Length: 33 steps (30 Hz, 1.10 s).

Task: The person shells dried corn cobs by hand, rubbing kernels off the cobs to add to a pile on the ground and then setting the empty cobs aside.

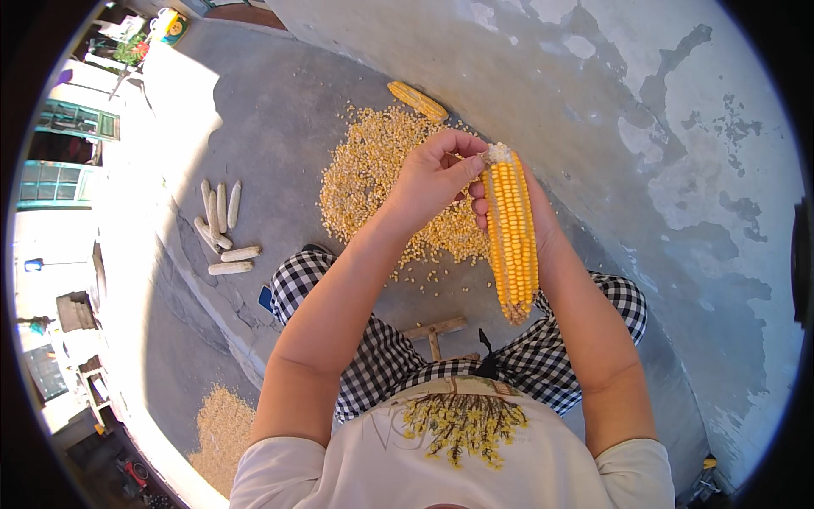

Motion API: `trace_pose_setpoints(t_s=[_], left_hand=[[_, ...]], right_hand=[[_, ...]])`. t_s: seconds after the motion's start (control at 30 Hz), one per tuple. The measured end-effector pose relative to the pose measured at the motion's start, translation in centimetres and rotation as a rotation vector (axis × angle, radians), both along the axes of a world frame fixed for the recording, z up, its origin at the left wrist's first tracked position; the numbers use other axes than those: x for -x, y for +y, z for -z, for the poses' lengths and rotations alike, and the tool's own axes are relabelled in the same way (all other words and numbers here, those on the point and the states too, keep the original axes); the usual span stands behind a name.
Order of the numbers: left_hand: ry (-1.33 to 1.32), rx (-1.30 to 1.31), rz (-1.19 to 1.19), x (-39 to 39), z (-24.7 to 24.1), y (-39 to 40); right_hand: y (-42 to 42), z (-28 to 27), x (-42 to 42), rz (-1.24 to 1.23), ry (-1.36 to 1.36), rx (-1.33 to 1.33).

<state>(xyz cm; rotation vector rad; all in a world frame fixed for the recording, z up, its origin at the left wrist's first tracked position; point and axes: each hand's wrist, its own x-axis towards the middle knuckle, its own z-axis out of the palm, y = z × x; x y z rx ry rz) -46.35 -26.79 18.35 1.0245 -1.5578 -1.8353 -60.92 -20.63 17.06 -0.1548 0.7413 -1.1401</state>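
Observation:
My right hand (539, 207) holds a yellow corn cob (510, 229) from behind, with fingertips curling round its left side. The cob hangs nearly upright in the picture, its pale bare tip at the top. Bare strips run lengthwise between some of its kernel rows. At that tip, the thumb and forefinger of my left hand (439, 168) pinch the cob's edge. Below both hands, a broad pile of loose corn kernels (362, 172) lies on the concrete floor. Another yellow corn cob (418, 102) rests at the pile's far edge, by the wall.
Several stripped cobs (230, 268) lie on the floor at left. A second heap of grain-coloured bits (222, 432) is at lower left. Peeling plaster wall (604, 140) rises close on the right. Between my legs is a wooden piece (435, 329); a blue flat object (266, 298) lies beside my left knee.

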Motion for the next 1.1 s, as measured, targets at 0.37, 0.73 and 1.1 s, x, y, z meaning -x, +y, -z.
trace_pose_setpoints(t_s=[0.37, 0.73, 1.1], left_hand=[[0.264, -0.6, 0.107, 0.6, -0.6, 5.0], [0.049, -0.311, -0.082, -1.2, 0.2, 4.9], [-0.387, 0.118, -0.004, -3.6, -1.5, 5.6]], right_hand=[[-1.1, 0.0, -0.3, 0.191, 0.111, 0.002], [-1.2, -1.0, -1.5, 0.199, 0.375, 0.07], [-0.4, -2.1, -1.1, -0.155, 0.738, 0.249]])
